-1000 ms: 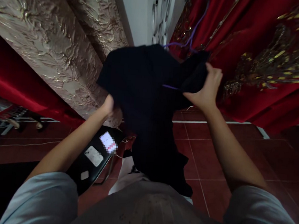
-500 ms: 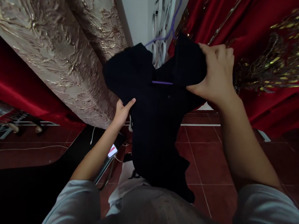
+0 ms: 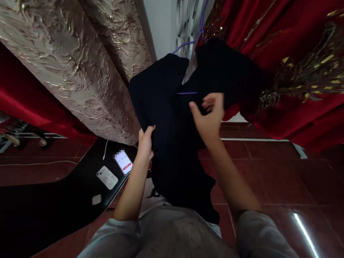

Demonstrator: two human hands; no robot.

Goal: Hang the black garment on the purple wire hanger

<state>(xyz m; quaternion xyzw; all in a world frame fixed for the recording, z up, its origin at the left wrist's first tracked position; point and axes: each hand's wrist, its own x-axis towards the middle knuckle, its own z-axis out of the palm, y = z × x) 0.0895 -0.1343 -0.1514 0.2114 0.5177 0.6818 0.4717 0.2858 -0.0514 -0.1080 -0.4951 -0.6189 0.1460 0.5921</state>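
A dark navy garment (image 3: 171, 141), with two sleeve-like parts at the top, hangs in front of my body. A purple hanger (image 3: 201, 26) rises from its neck, and the hanger's lower bar shows through the front opening. My left hand (image 3: 146, 143) is closed on the garment's left edge, thumb on the front of the cloth and fingers hidden behind. In front of the chest area is my right hand (image 3: 210, 114), its thumb and half-curled fingers apart with no cloth between them. Whether it touches the garment I cannot tell.
At left, a black table (image 3: 74, 193) carries a lit phone (image 3: 123, 163), a pale phone (image 3: 107, 177) and a small white case (image 3: 96, 199). Embossed beige cloth (image 3: 76, 58) hangs behind it. Red fabric (image 3: 294, 119) with gold sequins hangs at right, above red floor tiles (image 3: 264, 172).
My right hand has let go of the garment's right sleeve and moved left and down to the chest area. My left hand still grips the left side. More of the table shows.
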